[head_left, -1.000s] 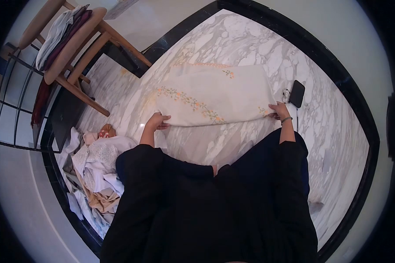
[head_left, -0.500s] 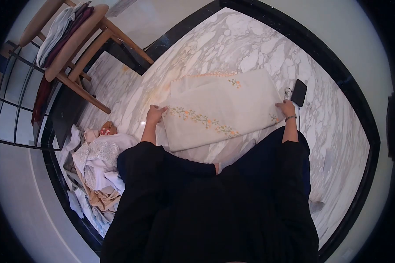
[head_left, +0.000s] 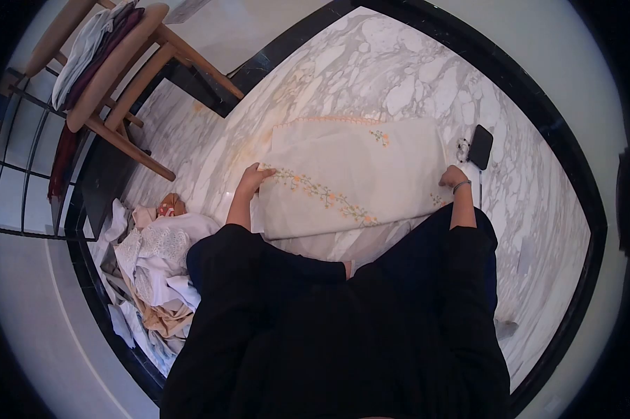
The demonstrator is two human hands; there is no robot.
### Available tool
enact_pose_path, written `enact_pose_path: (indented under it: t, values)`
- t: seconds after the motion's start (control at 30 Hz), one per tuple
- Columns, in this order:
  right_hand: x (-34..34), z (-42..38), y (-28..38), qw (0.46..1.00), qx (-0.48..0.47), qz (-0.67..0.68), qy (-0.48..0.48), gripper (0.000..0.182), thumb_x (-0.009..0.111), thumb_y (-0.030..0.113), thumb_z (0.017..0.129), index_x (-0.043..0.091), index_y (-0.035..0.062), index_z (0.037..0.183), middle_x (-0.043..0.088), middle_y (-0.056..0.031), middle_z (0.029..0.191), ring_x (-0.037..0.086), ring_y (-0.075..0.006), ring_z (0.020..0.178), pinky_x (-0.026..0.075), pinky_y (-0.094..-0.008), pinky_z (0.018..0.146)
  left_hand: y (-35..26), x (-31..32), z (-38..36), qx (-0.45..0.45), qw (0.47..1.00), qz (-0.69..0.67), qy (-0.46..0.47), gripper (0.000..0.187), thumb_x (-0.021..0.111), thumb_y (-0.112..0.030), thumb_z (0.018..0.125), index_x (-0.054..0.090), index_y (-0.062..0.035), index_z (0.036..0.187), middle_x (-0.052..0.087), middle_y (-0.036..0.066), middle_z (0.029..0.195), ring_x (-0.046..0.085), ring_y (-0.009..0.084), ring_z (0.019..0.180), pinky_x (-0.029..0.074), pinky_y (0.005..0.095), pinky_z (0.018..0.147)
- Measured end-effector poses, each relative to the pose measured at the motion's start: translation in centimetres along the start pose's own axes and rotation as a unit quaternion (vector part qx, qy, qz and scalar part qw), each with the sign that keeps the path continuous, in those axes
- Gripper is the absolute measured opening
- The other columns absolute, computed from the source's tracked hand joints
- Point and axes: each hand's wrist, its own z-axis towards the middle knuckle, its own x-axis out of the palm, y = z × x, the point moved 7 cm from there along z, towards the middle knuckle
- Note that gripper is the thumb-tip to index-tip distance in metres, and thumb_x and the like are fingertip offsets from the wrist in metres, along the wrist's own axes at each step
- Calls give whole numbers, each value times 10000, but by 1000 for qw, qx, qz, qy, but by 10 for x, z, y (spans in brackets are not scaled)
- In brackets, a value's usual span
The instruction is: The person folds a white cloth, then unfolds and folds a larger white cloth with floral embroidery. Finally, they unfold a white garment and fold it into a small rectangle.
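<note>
The embroidered cloth [head_left: 350, 174] lay folded on the marble floor [head_left: 399, 77], in front of the person's crossed legs, its orange-trimmed edge toward the far corner and its plain fold nearest the legs. The left hand [head_left: 254, 178] was closed on the cloth's left edge, near the start of the flower sprays; the right hand [head_left: 454, 177] had its fingers curled at the right edge, though whether they gripped it could not be told. Veined marble stretched from the orange trim to the far corner, and another stretch ran from the phone [head_left: 480, 147] to the right corner. The phone lay beyond the right hand, with a small pale object [head_left: 462, 149] (too small to make out) just beside it. Along the left edge, near the left knee, sat the loose clothes pile [head_left: 157, 262]. Past it, the black wire rack [head_left: 27, 171] had a dark red cloth [head_left: 63, 160] within or behind its bars, and the wooden chair [head_left: 119, 66] bore folded clothes [head_left: 91, 52] on its seat.
</note>
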Motion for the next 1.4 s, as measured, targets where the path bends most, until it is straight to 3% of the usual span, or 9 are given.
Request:
enact_pose_path:
  t: [0.33, 0.57, 0.67, 0.8, 0.93, 1.03, 1.13, 1.23, 1.4]
  values:
    - [-38, -13, 18, 943, 52, 250, -215, 630, 702, 422, 734, 613, -35, 1158, 640, -263, 1106, 613, -381, 1063, 473, -433, 902, -39, 0, 11, 219, 952, 186, -105, 326, 743, -201, 756, 657, -40, 1027, 689, 128, 894, 643, 196, 837, 483, 332, 755]
    - [-80, -44, 16, 891, 62, 212, -396, 499, 645, 354, 829, 606, 13, 1192, 630, -235, 1146, 589, -394, 1091, 469, -433, 910, -92, -24, -11, 193, 968, 95, -126, 274, 726, -200, 793, 675, -52, 1019, 680, 113, 775, 606, 165, 684, 477, 321, 686]
    - [-95, -69, 10, 897, 95, 242, -357, 477, 655, 325, 821, 606, 30, 1194, 632, -230, 1140, 600, -395, 1067, 471, -440, 910, -118, -25, -12, 306, 928, 40, -210, 310, 730, -258, 802, 690, -84, 1055, 680, 118, 767, 598, 169, 647, 475, 320, 665]
    - [-54, -24, -25, 940, 71, 202, -264, 493, 687, 299, 767, 612, -8, 1145, 638, -255, 1107, 616, -393, 1040, 483, -433, 885, -93, -4, 1, 233, 931, 136, -245, 545, 736, -349, 798, 590, -110, 1266, 689, 140, 980, 652, 253, 906, 487, 343, 834]
    - [-28, -6, -27, 962, 67, 225, -136, 482, 712, 263, 699, 620, -41, 1063, 641, -284, 1067, 634, -380, 1010, 494, -420, 862, -14, 6, 53, 168, 959, 108, -200, 814, 791, -341, 740, 412, -40, 1395, 631, 214, 1127, 655, 266, 919, 496, 352, 872]
    - [-30, -2, -23, 963, 58, 224, -140, 467, 719, 248, 680, 622, -45, 1030, 642, -289, 1051, 638, -377, 1001, 496, -417, 859, -17, 3, 35, 56, 976, 127, -165, 624, 785, -277, 742, 555, -33, 1269, 654, 179, 1092, 666, 241, 856, 508, 349, 820]
    - [-20, 9, -29, 964, 38, 225, -136, 461, 727, 240, 687, 622, -37, 1041, 642, -280, 1060, 631, -388, 1008, 492, -424, 865, -5, -4, 54, 70, 977, 136, -149, 395, 766, -240, 750, 672, -15, 1060, 672, 139, 1020, 666, 230, 789, 511, 341, 755]
    - [-31, 0, -25, 962, 43, 200, -180, 455, 732, 238, 708, 626, -19, 1068, 641, -268, 1080, 619, -397, 1025, 487, -436, 873, -41, -8, 28, 190, 937, 161, -243, 224, 730, -191, 786, 705, -3, 904, 675, 113, 946, 656, 219, 778, 504, 329, 732]
    - [-67, -39, -3, 932, 55, 236, -270, 445, 747, 204, 726, 638, -10, 1101, 672, -239, 1022, 640, -371, 991, 483, -422, 872, -97, -8, -13, 302, 900, 95, -299, 201, 683, -145, 839, 685, -12, 989, 656, 126, 1043, 652, 232, 829, 506, 319, 758]
